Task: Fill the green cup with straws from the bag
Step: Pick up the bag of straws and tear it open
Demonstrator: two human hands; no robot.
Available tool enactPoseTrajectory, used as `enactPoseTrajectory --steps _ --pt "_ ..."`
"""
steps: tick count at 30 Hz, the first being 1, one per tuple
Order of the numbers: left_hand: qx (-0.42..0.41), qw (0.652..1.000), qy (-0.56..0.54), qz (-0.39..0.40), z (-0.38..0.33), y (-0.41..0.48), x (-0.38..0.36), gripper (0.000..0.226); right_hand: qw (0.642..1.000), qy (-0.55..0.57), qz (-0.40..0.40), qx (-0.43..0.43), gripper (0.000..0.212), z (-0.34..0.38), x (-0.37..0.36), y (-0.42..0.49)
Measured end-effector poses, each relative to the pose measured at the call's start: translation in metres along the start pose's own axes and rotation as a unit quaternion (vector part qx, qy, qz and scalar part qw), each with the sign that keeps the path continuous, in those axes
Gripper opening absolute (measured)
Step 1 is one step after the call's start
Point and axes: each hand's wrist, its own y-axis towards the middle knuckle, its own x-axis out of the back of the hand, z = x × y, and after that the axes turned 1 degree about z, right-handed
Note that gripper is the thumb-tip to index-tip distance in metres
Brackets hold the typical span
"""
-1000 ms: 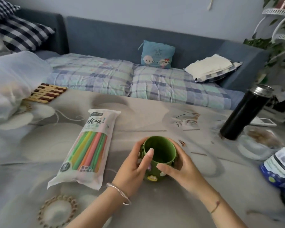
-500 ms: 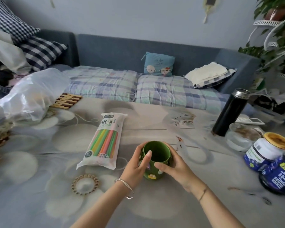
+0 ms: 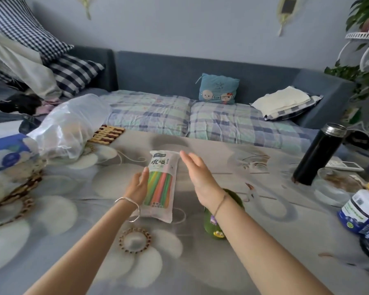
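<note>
- Both hands have left the green cup (image 3: 216,226) and gone forward to the bag of straws (image 3: 161,186) since half a second ago.
- That bag lies flat near the middle of the bench (image 3: 264,241), its printed top pointing to the far edge; it looks sealed to me, and no straw is out yet.
- My left hand (image 3: 137,186) rests against the bag's left side, fingers loosely spread, not yet clamped on it.
- My right hand (image 3: 197,173) hovers open just right of the bag's top, fingers straight and apart, holding nothing.
- The cup stands just right of the bag's near end, partly hidden under my right wrist, so I cannot see inside it.
- To do this well, I should pin the lower half with my left hand, pinch the top corner with my right and tear gently, so the straws stay bundled.
- My right forearm must clear the cup, and the black flask (image 3: 319,156) stands well off toward the right edge.
</note>
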Motion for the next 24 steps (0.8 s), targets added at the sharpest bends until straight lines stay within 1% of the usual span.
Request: enactPoseTrajectory --steps 2,3,4,6,7,9,11,13,15,18,21,24 --pt "0.019 1.0 0.006 0.006 0.006 0.005 -0.002 0.059 0.993 0.054 0.002 -0.105 0.054 -0.022 -0.023 0.024" --pt "0.024 1.0 0.003 0.002 0.008 0.007 -0.004 0.059 0.988 0.068 -0.007 -0.138 0.052 -0.035 -0.03 0.032" --pt "0.028 1.0 -0.004 -0.004 0.01 0.009 -0.005 0.058 0.984 0.076 -0.023 -0.158 0.055 -0.048 -0.037 0.041" --pt "0.035 0.999 -0.025 -0.017 0.012 0.014 -0.007 0.059 0.979 0.1 -0.049 -0.172 0.067 -0.072 -0.044 0.06" --pt "0.047 0.998 -0.041 -0.027 0.011 0.016 -0.007 0.061 0.977 0.118 -0.057 -0.17 0.067 -0.08 -0.047 0.066" --pt "0.084 0.989 -0.106 -0.053 0.009 0.012 -0.009 0.063 0.97 0.159 -0.074 -0.166 0.058 -0.08 -0.053 0.062" --pt "0.098 0.977 -0.173 -0.07 0.007 -0.001 -0.008 0.064 0.97 0.166 -0.079 -0.157 0.052 -0.07 -0.06 0.042" --pt "0.079 0.971 -0.213 -0.072 0.006 -0.016 -0.004 0.065 0.974 0.177 -0.065 -0.123 0.051 -0.064 -0.06 0.022" --pt "0.033 0.973 -0.214 -0.073 -0.002 -0.033 0.005 0.061 0.982 0.17 -0.043 -0.063 0.052 -0.05 -0.055 -0.005" --pt "-0.049 0.975 -0.204 -0.077 -0.029 -0.061 0.022 0.046 0.995 0.097 -0.006 0.036 0.061 -0.018 -0.043 -0.048" --pt "-0.138 0.968 -0.196 -0.07 -0.059 -0.088 0.032 0.034 0.993 0.054 0.018 0.107 0.064 0.012 -0.038 -0.085" --pt "-0.207 0.958 -0.189 -0.064 -0.075 -0.11 0.034 0.028 0.983 0.064 0.03 0.171 0.056 0.036 -0.033 -0.116"
